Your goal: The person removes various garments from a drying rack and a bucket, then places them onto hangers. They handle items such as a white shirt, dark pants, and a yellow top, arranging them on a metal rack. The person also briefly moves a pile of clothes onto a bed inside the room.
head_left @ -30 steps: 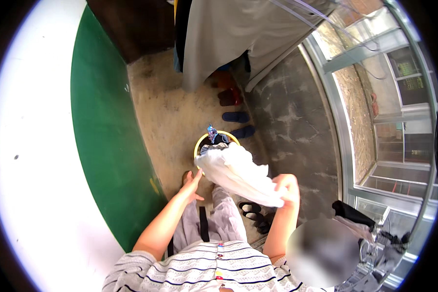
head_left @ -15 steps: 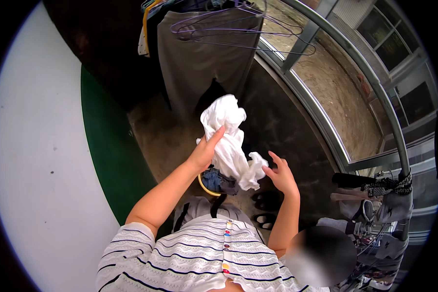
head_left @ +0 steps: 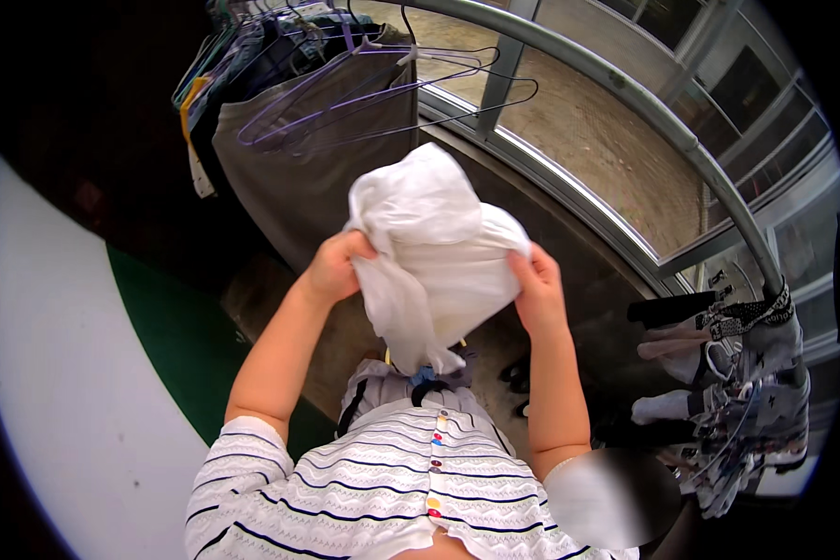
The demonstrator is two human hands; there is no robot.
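Observation:
A white cloth garment (head_left: pixel 439 243) hangs partly spread out between my hands in the middle of the view. My left hand (head_left: pixel 338 266) is closed on its left edge, thumb on top. On the opposite side my right hand (head_left: pixel 538 291) pinches the right edge. The upper part of the cloth is folded over, and a loose tail drops below my left hand. Its exact kind does not show. Beneath it, blue clothes (head_left: pixel 424 375) peek out, mostly hidden by the cloth.
Ahead, a metal rail (head_left: pixel 616 70) curves past the window. Purple wire hangers (head_left: pixel 373 98) and grey trousers (head_left: pixel 299 140) hang at upper left. Socks and small laundry (head_left: pixel 709 373) hang on the right. Dark shoes (head_left: pixel 518 373) stand on the floor. A white and green wall (head_left: pixel 65 355) rises at left.
My right hand has gone from open beside the cloth to gripping its edge. The bunched cloth is now spread wider. The view has turned, shifting the hangers and trousers left.

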